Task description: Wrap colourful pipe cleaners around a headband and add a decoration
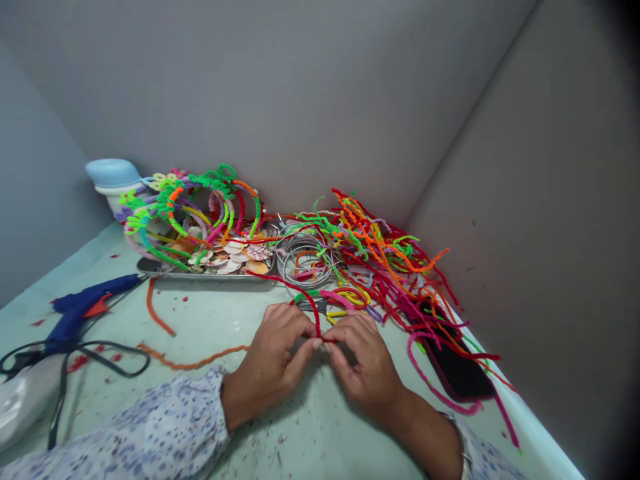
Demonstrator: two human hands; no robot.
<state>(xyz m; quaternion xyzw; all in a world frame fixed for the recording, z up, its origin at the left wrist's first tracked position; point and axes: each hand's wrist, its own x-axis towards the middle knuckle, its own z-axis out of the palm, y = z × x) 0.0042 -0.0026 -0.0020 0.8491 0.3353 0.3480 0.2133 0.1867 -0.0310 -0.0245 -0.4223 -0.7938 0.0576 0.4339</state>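
Observation:
A red pipe cleaner [316,313] runs between my two hands at the middle of the table. My left hand [279,353] pinches it between thumb and forefinger. Close beside, my right hand [363,360] pinches the same pipe cleaner near a bend, the two sets of fingertips almost touching. From there its long free part curves up and to the left toward the metal tray. Just beyond my fingers lie scissors with yellow handles [336,319], partly hidden by my hands, and a few coloured pipe cleaner pieces.
Pipe cleaner headbands [200,200] and round paper pieces [230,257] fill a metal tray [225,283]. Behind stands a blue-lidded container [115,177]. A wire coil [306,263], heaped pipe cleaners [375,240] and a phone [463,370] lie right; a blue glue gun [83,310] with its cord lies left.

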